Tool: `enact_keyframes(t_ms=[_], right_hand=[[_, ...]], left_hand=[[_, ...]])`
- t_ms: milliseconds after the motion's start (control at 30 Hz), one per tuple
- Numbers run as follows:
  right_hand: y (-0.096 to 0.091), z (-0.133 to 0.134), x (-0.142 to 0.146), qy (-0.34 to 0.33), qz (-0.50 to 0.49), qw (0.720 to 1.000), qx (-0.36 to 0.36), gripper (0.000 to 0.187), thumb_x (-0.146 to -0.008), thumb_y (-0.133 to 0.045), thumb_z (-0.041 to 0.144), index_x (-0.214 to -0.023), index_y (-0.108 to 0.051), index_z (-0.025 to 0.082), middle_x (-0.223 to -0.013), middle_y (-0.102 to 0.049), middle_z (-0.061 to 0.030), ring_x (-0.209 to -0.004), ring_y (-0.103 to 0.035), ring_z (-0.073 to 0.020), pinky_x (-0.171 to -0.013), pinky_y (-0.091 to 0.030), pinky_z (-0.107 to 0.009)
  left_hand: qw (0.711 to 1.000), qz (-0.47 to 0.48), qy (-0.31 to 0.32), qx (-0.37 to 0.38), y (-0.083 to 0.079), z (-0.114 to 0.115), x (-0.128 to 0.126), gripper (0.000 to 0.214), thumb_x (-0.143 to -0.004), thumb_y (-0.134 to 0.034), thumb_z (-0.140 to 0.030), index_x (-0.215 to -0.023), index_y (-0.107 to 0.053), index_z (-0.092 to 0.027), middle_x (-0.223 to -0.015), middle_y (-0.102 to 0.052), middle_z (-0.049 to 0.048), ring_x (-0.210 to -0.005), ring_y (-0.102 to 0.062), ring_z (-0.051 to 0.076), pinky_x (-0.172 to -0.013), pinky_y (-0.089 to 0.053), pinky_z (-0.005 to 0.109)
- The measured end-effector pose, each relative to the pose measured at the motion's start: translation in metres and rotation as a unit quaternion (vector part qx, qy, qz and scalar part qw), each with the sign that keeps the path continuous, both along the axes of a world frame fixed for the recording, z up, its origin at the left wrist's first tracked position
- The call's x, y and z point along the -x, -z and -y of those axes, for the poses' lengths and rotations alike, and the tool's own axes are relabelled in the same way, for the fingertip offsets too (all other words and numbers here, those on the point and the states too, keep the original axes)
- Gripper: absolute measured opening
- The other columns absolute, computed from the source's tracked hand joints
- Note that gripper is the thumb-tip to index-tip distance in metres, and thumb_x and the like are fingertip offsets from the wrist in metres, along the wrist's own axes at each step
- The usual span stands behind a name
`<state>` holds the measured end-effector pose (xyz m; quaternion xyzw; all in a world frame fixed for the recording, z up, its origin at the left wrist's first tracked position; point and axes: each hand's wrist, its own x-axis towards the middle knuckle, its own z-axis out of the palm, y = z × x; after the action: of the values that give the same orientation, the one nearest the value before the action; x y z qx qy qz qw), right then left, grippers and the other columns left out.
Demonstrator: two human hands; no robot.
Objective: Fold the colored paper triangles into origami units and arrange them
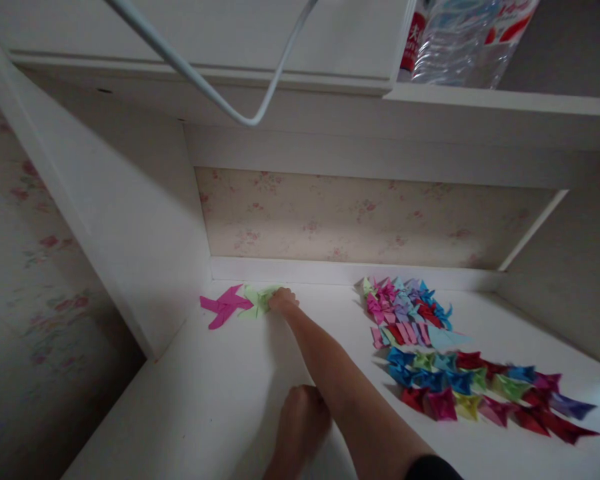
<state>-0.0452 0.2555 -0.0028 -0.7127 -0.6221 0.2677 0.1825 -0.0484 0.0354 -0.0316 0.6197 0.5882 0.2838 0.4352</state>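
At the back left of the white desk, my right hand (283, 299) reaches far out, its fingers closed at the right edge of a light green folded-paper pinwheel (261, 300). A magenta paper pinwheel (226, 306) lies flat just left of the green one, their tips touching or overlapping. My left hand (303, 415) is curled like a fist, lower down and beside the right forearm. Whatever its fingers may hold is hidden.
Rows of colourful folded-paper pieces (473, 400) lie on the right of the white desk (205, 407), with a denser cluster (405, 301) behind. A pale cable (205, 87) hangs in front of the overhead cabinet (330, 47). Clear plastic packaging (455, 47) stands on the upper shelf.
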Motion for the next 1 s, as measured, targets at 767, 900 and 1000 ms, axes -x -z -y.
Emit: enact_keyframes(t_ms=[767,900,1000], right_hand=[[-0.012,0.255,-0.178,-0.020,-0.588,0.805,-0.080,0.030,-0.073,-0.071,0.034,-0.098,-0.065,0.018,-0.083,-0.063,-0.0023,-0.064,-0.053,-0.0126,-0.057,-0.042,-0.024],[-0.007,0.266,-0.185,-0.006,-0.623,0.781,-0.042,0.035,-0.069,-0.075,0.034,-0.100,-0.066,0.021,-0.086,-0.065,-0.0031,-0.064,-0.055,-0.0137,-0.057,-0.042,-0.025],[-0.004,0.265,-0.185,-0.004,-0.646,0.764,-0.013,0.033,-0.071,-0.073,0.037,-0.099,-0.065,0.021,-0.089,-0.066,-0.0046,-0.070,-0.060,-0.0167,-0.064,-0.046,-0.028]], left_hand=[[0.947,0.317,-0.044,-0.013,-0.045,0.015,-0.001,0.049,-0.071,-0.068,-0.046,-0.110,-0.064,-0.015,-0.110,-0.067,0.0105,-0.095,-0.062,0.023,-0.083,-0.047,0.031],[0.940,0.338,-0.011,0.043,-0.042,0.021,-0.008,0.047,-0.068,-0.074,-0.040,-0.108,-0.065,-0.017,-0.106,-0.069,0.0096,-0.089,-0.064,0.021,-0.076,-0.050,0.028],[0.947,0.317,-0.008,0.046,-0.036,0.018,-0.004,0.041,-0.071,-0.072,-0.039,-0.105,-0.066,-0.016,-0.098,-0.069,0.0082,-0.083,-0.064,0.019,-0.069,-0.050,0.025]])
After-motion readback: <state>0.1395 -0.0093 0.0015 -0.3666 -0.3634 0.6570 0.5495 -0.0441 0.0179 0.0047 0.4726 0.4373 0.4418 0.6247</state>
